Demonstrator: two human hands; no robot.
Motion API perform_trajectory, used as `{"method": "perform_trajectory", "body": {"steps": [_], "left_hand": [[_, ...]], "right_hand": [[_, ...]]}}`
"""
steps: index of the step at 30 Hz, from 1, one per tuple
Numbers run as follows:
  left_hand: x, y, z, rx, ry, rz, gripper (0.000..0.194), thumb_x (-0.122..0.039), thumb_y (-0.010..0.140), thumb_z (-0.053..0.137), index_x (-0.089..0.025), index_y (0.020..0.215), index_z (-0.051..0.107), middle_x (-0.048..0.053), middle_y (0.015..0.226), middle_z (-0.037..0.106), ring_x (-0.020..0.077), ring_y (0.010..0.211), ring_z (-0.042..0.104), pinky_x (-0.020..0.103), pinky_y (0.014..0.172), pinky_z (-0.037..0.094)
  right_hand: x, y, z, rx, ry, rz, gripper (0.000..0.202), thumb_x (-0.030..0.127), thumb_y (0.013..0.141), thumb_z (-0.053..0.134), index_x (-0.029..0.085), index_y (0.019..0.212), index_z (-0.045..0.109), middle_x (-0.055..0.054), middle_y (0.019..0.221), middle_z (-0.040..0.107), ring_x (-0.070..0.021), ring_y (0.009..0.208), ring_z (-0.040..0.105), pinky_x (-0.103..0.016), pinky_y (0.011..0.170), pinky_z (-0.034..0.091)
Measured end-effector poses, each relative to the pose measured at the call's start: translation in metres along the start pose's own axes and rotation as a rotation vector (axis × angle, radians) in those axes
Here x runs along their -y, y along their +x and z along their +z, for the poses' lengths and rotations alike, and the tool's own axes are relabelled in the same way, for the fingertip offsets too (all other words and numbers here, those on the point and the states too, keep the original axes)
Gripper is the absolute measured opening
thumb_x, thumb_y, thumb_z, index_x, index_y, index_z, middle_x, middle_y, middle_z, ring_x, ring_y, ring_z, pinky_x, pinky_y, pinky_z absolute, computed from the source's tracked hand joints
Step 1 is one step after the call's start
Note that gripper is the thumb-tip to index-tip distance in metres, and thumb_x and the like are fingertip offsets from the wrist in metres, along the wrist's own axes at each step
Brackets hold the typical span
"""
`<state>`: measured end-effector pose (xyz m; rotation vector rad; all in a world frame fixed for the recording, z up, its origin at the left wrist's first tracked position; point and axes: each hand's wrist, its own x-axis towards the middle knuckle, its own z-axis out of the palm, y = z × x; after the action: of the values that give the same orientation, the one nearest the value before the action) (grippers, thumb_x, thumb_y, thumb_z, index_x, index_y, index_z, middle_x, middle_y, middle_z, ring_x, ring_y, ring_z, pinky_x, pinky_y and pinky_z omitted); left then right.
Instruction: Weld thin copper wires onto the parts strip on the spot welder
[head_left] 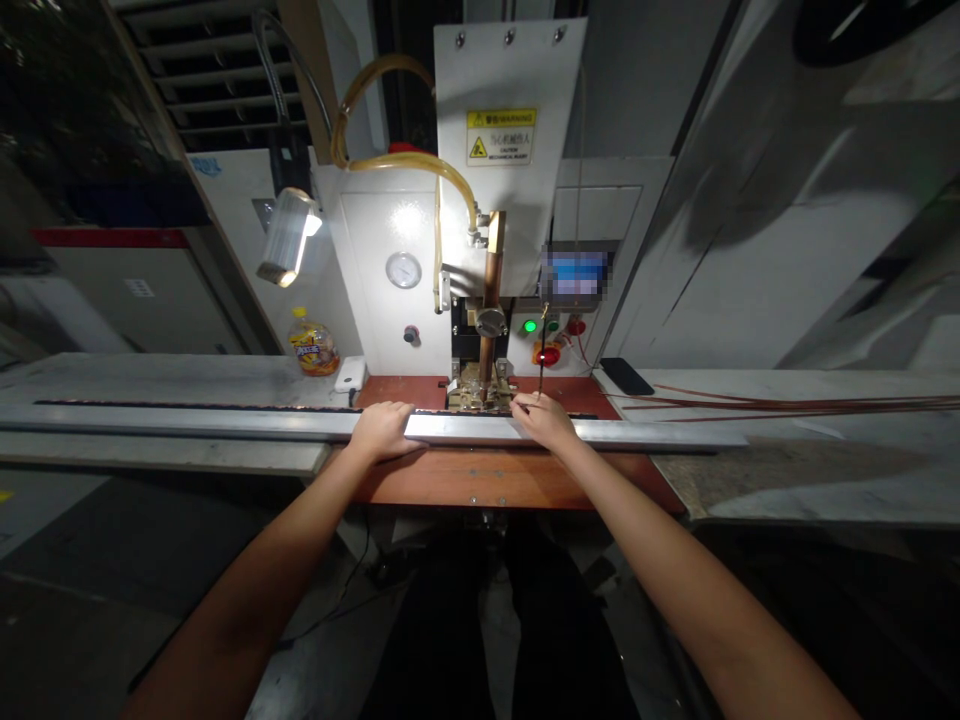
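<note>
A long silver metal bar (465, 430) lies across the front of a bench machine. My left hand (381, 430) rests over the bar left of the machine's head, fingers closed over its top and thumb along the near side. My right hand (546, 420) lies over the bar right of the head, fingers pinched around a thin dark stick (542, 355) that stands nearly upright. Behind the bar runs a long dark strip (195, 405) with coppery edges. Between my hands, a copper-coloured electrode (489, 300) points down at a small brass-like fixture (474, 388).
A reddish-brown board (450, 480) lies under the bar. On the left stand a lit lamp (289, 240), a bottle (313, 345) and a white box (350, 375). To the right are a phone (627, 377), thin copper-coloured rods (750, 405) and lit machine buttons (530, 326).
</note>
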<state>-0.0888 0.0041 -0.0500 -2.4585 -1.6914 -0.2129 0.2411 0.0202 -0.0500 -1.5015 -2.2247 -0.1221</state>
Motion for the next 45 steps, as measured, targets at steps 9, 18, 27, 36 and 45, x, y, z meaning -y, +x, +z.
{"method": "perform_trajectory", "body": {"steps": [9, 18, 27, 36, 45], "left_hand": [[-0.001, 0.001, 0.002, -0.015, 0.021, 0.014, 0.07, -0.076, 0.066, 0.057, -0.023, 0.111, 0.06, 0.011, 0.11, 0.067, 0.0318, 0.106, 0.059, 0.039, 0.091, 0.042], [-0.005, 0.002, 0.003, -0.055, 0.045, 0.044, 0.066, -0.074, 0.067, 0.057, -0.022, 0.108, 0.06, 0.011, 0.106, 0.067, 0.031, 0.102, 0.06, 0.039, 0.086, 0.043], [-0.006, 0.002, 0.006, -0.093, 0.048, 0.059, 0.065, -0.074, 0.067, 0.058, -0.022, 0.107, 0.061, 0.011, 0.103, 0.068, 0.0301, 0.1, 0.061, 0.038, 0.085, 0.043], [-0.012, 0.005, 0.005, -0.092, 0.048, 0.075, 0.066, -0.073, 0.067, 0.058, -0.021, 0.107, 0.061, 0.011, 0.103, 0.067, 0.0301, 0.098, 0.061, 0.038, 0.084, 0.043], [-0.019, 0.006, 0.002, -0.075, 0.023, 0.053, 0.065, -0.073, 0.067, 0.059, -0.021, 0.107, 0.062, 0.012, 0.103, 0.067, 0.0298, 0.1, 0.06, 0.038, 0.088, 0.041]], "right_hand": [[-0.002, -0.001, -0.001, 0.015, -0.013, 0.016, 0.033, 0.032, 0.094, 0.037, 0.023, 0.083, 0.066, -0.003, 0.084, 0.07, -0.0164, 0.082, 0.057, -0.024, 0.076, 0.035], [-0.007, -0.002, -0.001, -0.007, -0.03, 0.004, 0.032, 0.03, 0.093, 0.038, 0.023, 0.081, 0.066, -0.003, 0.081, 0.07, -0.0161, 0.078, 0.057, -0.024, 0.074, 0.034], [-0.011, -0.003, 0.0, -0.052, -0.046, -0.033, 0.032, 0.029, 0.093, 0.039, 0.022, 0.076, 0.064, -0.003, 0.076, 0.069, -0.0168, 0.074, 0.057, -0.026, 0.07, 0.033], [-0.018, -0.005, 0.001, -0.069, -0.062, -0.05, 0.032, 0.029, 0.094, 0.037, 0.022, 0.076, 0.063, -0.003, 0.078, 0.07, -0.0167, 0.073, 0.057, -0.026, 0.07, 0.033], [-0.024, -0.007, 0.001, -0.092, -0.047, -0.06, 0.031, 0.029, 0.093, 0.037, 0.022, 0.075, 0.061, -0.003, 0.078, 0.07, -0.0169, 0.073, 0.057, -0.027, 0.071, 0.034]]}}
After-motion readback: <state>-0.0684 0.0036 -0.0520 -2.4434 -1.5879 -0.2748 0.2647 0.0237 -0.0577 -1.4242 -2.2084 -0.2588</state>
